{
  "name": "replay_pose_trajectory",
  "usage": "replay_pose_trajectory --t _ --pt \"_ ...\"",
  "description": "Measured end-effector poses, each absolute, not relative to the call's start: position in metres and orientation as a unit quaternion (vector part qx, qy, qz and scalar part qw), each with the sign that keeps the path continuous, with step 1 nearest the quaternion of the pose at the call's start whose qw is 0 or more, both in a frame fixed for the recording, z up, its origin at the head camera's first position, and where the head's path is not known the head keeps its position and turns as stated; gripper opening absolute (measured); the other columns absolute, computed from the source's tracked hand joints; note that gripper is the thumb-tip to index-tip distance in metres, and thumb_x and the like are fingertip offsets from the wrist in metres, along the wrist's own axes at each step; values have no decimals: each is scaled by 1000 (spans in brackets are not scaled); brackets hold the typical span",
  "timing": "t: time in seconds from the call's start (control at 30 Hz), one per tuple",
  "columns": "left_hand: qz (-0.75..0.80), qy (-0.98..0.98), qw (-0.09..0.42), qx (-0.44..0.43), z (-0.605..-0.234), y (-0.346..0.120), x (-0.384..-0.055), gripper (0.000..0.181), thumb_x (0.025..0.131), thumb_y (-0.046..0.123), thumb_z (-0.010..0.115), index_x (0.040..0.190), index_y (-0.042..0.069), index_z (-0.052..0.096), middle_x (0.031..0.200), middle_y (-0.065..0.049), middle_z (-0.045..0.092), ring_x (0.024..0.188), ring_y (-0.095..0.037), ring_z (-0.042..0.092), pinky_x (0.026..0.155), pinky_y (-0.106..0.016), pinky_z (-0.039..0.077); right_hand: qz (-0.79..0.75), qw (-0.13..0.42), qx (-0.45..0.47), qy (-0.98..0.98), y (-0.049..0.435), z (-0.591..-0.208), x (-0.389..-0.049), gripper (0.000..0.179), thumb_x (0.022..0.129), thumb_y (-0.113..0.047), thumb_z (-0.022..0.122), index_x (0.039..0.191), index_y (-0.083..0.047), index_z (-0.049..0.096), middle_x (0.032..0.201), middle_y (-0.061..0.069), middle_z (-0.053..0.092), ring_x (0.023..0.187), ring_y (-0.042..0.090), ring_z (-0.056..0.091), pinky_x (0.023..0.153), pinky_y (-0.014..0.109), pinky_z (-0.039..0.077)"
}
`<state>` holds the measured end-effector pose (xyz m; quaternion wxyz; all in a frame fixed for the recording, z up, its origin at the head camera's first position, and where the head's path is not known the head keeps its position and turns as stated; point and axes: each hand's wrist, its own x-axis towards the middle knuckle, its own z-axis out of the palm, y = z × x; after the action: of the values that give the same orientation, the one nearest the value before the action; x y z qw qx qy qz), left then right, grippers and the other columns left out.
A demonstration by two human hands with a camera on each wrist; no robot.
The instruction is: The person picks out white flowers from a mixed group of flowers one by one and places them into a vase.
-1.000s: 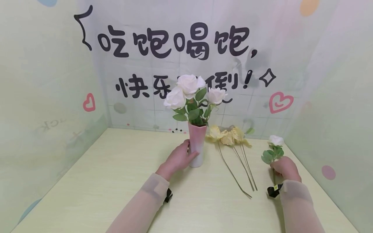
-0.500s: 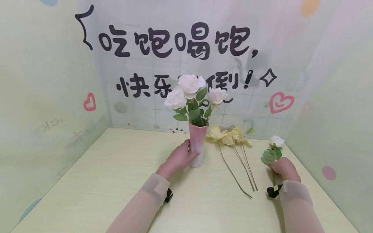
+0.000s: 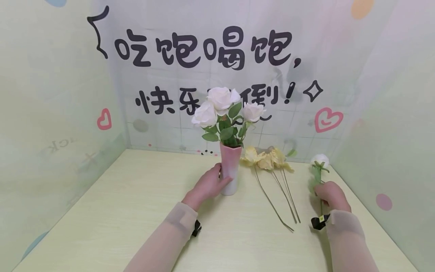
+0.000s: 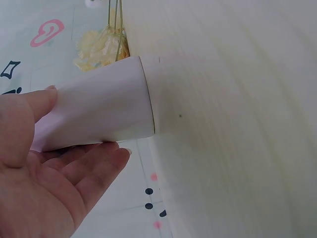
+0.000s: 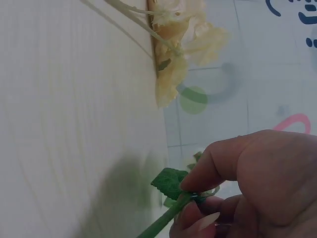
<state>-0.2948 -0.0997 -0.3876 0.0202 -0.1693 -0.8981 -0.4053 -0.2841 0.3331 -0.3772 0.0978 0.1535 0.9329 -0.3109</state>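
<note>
A pink-to-white vase (image 3: 230, 170) stands upright on the table, holding several white roses (image 3: 221, 100) with green leaves. My left hand (image 3: 209, 185) grips the vase low down from the left; in the left wrist view the thumb (image 4: 42, 104) lies on one side and the fingers on the other. At the right, my right hand (image 3: 333, 196) pinches a white rose (image 3: 320, 160) by its green stem (image 5: 166, 218), thumb and fingertips just at a leaf. The bloom points toward the back wall. Part of the stem is hidden behind the hand.
Several yellow flowers (image 3: 266, 158) with thin bare stems lie on the table (image 3: 136, 211) between the vase and the right hand. A printed backdrop (image 3: 190, 22) closes off the back, and side panels (image 3: 391, 151) rise left and right.
The white rose in my right hand has rolled about its stem, so its underside now shows and its leaves have swung round and blurred. My left hand and the vase have stayed in place.
</note>
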Motion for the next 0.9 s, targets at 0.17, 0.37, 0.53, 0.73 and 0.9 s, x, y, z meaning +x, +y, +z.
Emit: replay_pose_trajectory --t 0.17,0.37,0.53,0.73,0.9 --pt "-404 -899 17 -171 -387 -100 -296 66 111 32 66 161 -6 42 158 -25 59 145 -39 61 121 -55 52 -301 83 147 939 331 -369 -286 37 102 -27 49 91 5 65 79 10 62 68 21 58 61 30 50" --pt "-402 -899 13 -171 -387 -101 -299 66 111 32 66 160 -6 42 158 -26 59 144 -40 62 120 -55 52 -306 43 117 944 326 -359 -287 48 107 -23 51 135 15 59 122 32 67 93 32 68 72 35 60" --pt "-401 -899 19 -174 -387 -102 -299 65 111 31 66 158 -8 44 155 -27 61 142 -41 63 119 -56 53 -283 -11 85 955 318 -350 -290 47 105 -21 52 136 13 61 125 35 69 98 42 71 78 47 59" --pt "-400 -900 18 -172 -387 -102 -300 65 111 31 66 159 -7 43 156 -27 61 143 -41 63 120 -56 53 -286 -56 64 954 307 -342 -290 49 107 -24 53 142 10 60 136 38 66 114 52 68 91 61 58" --pt "-403 -899 18 -173 -386 -102 -298 66 111 31 66 159 -8 43 156 -27 61 143 -41 63 119 -56 53 -299 -94 46 948 296 -333 -288 48 109 -27 57 144 5 61 130 34 70 108 47 70 87 57 58"
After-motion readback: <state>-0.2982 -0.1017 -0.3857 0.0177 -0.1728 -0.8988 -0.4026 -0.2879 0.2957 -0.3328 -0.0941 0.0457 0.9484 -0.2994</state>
